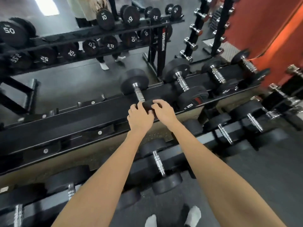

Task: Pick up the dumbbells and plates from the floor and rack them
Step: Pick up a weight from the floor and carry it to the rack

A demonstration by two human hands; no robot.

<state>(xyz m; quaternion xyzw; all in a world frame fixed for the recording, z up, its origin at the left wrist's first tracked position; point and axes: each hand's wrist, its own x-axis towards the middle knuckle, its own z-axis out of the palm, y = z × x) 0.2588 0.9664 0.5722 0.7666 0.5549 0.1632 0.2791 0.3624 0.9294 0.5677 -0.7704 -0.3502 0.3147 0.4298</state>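
A black dumbbell (136, 85) with a chrome handle lies on the top shelf of the black rack (65, 123). Its far head rests at the back rail. Its near head is mostly hidden under my two hands. My left hand (139, 117) grips the near head from the left. My right hand (164, 111) grips it from the right, fingers curled over the top. Both arms reach forward over the lower shelf.
Three more dumbbells (185, 84) lie to the right on the same shelf. The lower shelf holds several dumbbells (159, 166). A mirror behind shows the rack and a person's legs (105, 64). An orange wall (270, 27) stands right. My white socks (193, 213) are on dark floor.
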